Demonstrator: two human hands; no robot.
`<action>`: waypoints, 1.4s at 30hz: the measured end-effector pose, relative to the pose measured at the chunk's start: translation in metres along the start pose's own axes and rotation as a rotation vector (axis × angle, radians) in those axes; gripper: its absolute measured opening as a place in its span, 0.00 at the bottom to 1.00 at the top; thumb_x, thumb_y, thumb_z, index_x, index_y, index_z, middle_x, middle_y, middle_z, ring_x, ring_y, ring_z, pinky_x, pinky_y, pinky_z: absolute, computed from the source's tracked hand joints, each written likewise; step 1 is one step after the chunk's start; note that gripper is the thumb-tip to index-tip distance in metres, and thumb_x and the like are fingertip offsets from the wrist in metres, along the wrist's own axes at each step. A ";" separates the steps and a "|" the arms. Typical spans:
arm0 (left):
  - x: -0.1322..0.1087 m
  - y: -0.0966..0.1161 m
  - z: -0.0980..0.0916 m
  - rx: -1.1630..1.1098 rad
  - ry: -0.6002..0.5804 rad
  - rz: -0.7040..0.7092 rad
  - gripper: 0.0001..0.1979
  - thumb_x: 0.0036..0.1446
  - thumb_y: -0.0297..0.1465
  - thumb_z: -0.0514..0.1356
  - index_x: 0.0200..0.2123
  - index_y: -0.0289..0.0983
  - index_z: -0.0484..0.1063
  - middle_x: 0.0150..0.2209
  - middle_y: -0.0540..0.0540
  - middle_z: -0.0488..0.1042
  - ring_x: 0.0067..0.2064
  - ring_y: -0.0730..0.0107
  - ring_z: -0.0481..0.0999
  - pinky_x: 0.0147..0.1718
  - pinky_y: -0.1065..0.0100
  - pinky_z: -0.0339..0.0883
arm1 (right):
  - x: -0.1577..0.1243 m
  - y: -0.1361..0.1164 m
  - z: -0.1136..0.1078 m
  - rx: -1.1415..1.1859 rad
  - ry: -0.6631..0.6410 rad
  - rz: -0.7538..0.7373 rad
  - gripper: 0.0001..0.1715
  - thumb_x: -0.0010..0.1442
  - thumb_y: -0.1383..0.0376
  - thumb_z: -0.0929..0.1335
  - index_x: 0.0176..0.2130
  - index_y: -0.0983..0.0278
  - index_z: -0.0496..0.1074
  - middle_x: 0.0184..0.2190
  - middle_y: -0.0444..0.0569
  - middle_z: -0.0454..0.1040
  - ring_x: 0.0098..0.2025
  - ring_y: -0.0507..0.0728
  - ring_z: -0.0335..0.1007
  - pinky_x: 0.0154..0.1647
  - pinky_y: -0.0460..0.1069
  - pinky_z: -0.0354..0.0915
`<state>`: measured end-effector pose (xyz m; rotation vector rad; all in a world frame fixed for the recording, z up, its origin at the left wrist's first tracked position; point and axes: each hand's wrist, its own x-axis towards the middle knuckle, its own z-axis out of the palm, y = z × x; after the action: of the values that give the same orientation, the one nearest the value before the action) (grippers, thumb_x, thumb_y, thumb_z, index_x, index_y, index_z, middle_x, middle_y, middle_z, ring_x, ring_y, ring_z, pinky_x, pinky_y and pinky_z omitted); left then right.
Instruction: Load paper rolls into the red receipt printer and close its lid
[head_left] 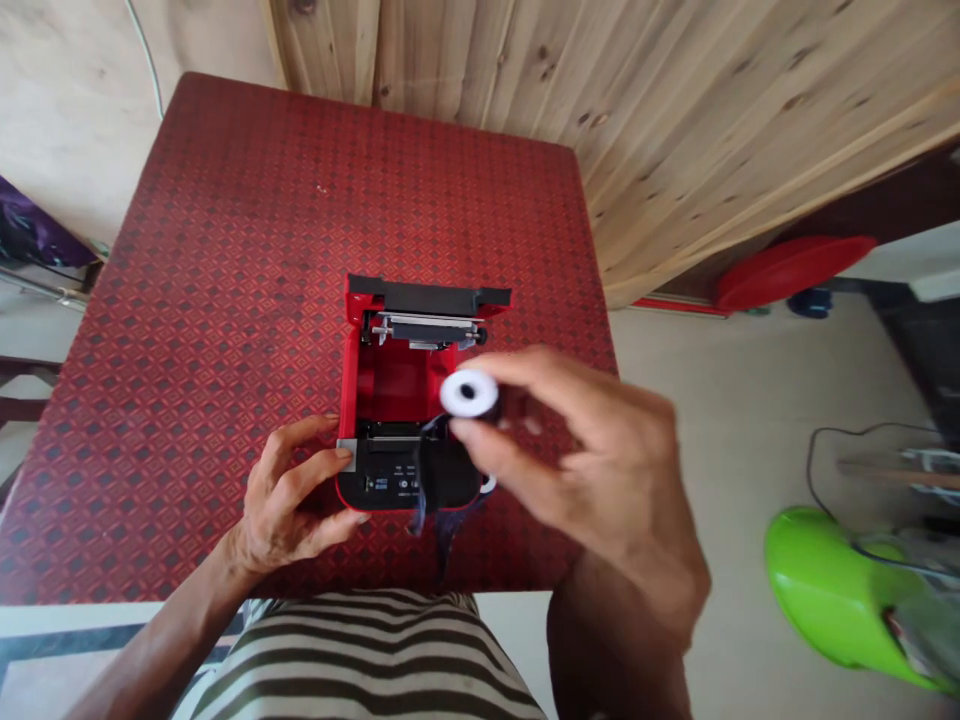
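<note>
A small red and black printer [390, 385] sits on the red patterned table [225, 300] with its lid swung open, showing an empty red paper bay. My left hand [296, 495] rests against the printer's left front corner, fingers curled on its side. My right hand [592, 470] hovers over the printer's right side and pinches a small white paper roll [469, 393] with a dark core hole, end-on to the camera. A dark strap or cord [431, 505] hangs from the printer's front edge.
A wooden plank wall [675, 120] stands behind the table. To the right on the floor are a bright green plastic object [832, 590], a thin cable [817, 450] and a red lid-like item [787, 270]. My striped clothing [360, 660] fills the lower edge.
</note>
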<state>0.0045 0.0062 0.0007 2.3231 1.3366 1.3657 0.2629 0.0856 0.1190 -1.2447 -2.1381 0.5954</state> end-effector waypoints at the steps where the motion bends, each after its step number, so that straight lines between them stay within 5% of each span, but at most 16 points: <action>1: 0.001 0.000 0.000 -0.005 -0.001 0.004 0.23 0.66 0.41 0.67 0.59 0.38 0.69 0.54 0.34 0.76 0.52 0.55 0.80 0.42 0.59 0.83 | -0.003 0.013 -0.003 0.049 0.085 0.084 0.11 0.67 0.59 0.74 0.49 0.52 0.77 0.38 0.43 0.82 0.32 0.55 0.76 0.34 0.52 0.74; 5: 0.003 -0.001 0.000 -0.015 0.004 0.014 0.24 0.64 0.39 0.69 0.58 0.38 0.70 0.54 0.35 0.76 0.51 0.56 0.80 0.41 0.60 0.83 | -0.005 0.072 0.014 0.277 0.351 0.266 0.12 0.63 0.58 0.74 0.46 0.57 0.74 0.39 0.45 0.80 0.38 0.56 0.78 0.39 0.52 0.75; 10: 0.003 -0.001 0.001 -0.001 0.022 0.018 0.25 0.62 0.39 0.70 0.59 0.39 0.70 0.54 0.36 0.77 0.49 0.58 0.81 0.39 0.62 0.82 | -0.004 0.103 0.053 0.316 0.217 0.357 0.15 0.61 0.55 0.72 0.45 0.58 0.73 0.39 0.46 0.82 0.37 0.56 0.79 0.40 0.53 0.73; 19: 0.005 -0.002 0.001 0.023 0.021 0.030 0.24 0.63 0.40 0.69 0.58 0.39 0.70 0.53 0.37 0.77 0.48 0.59 0.81 0.39 0.63 0.81 | -0.015 0.101 0.064 0.260 0.073 0.376 0.15 0.61 0.56 0.72 0.46 0.58 0.73 0.36 0.46 0.83 0.35 0.57 0.79 0.40 0.54 0.73; 23: 0.005 -0.001 0.000 0.024 0.014 0.029 0.24 0.63 0.41 0.69 0.58 0.39 0.70 0.54 0.37 0.77 0.48 0.60 0.81 0.39 0.63 0.81 | -0.032 0.101 0.054 0.268 0.109 0.399 0.30 0.59 0.58 0.75 0.59 0.58 0.71 0.47 0.51 0.84 0.39 0.58 0.81 0.42 0.56 0.76; 25: 0.005 -0.001 0.000 0.020 0.012 0.029 0.24 0.63 0.41 0.69 0.57 0.39 0.70 0.53 0.37 0.77 0.48 0.59 0.81 0.39 0.63 0.80 | -0.048 0.098 0.041 0.224 0.143 0.423 0.27 0.61 0.59 0.74 0.58 0.59 0.73 0.49 0.53 0.83 0.40 0.58 0.81 0.43 0.56 0.76; 28: 0.004 -0.001 0.001 0.012 0.023 0.012 0.24 0.62 0.41 0.70 0.57 0.39 0.71 0.53 0.36 0.77 0.47 0.60 0.81 0.39 0.63 0.80 | -0.076 0.089 0.020 0.225 -0.036 0.453 0.13 0.64 0.61 0.73 0.49 0.58 0.80 0.41 0.49 0.85 0.38 0.58 0.81 0.40 0.54 0.75; 31: 0.002 -0.002 0.002 0.008 0.029 0.000 0.25 0.61 0.41 0.70 0.57 0.41 0.71 0.53 0.38 0.77 0.48 0.60 0.81 0.38 0.63 0.80 | -0.095 0.074 0.017 0.311 -0.239 0.456 0.18 0.61 0.64 0.75 0.52 0.57 0.80 0.44 0.47 0.85 0.39 0.57 0.81 0.40 0.53 0.76; 34: 0.002 -0.002 0.002 0.002 0.013 0.000 0.24 0.63 0.40 0.69 0.58 0.41 0.70 0.53 0.36 0.77 0.49 0.59 0.80 0.39 0.61 0.80 | -0.103 0.063 0.035 0.326 -0.165 0.406 0.18 0.61 0.67 0.75 0.52 0.58 0.80 0.48 0.48 0.84 0.46 0.59 0.81 0.48 0.55 0.75; 37: 0.002 -0.003 0.001 0.005 -0.002 0.021 0.25 0.63 0.39 0.69 0.59 0.38 0.69 0.53 0.35 0.76 0.50 0.57 0.79 0.40 0.61 0.80 | -0.105 0.058 0.046 0.356 -0.058 0.406 0.10 0.65 0.64 0.74 0.47 0.59 0.80 0.43 0.48 0.84 0.42 0.58 0.80 0.45 0.54 0.74; 42: 0.003 -0.002 0.001 0.003 0.005 0.032 0.26 0.63 0.41 0.69 0.58 0.36 0.70 0.52 0.35 0.77 0.51 0.56 0.80 0.42 0.60 0.81 | -0.093 0.041 0.011 0.355 -0.069 0.313 0.20 0.69 0.59 0.73 0.59 0.53 0.76 0.47 0.47 0.81 0.46 0.58 0.79 0.47 0.53 0.73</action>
<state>0.0047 0.0098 0.0005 2.3539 1.3097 1.3807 0.3168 0.0214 0.0602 -1.3745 -1.7960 1.1122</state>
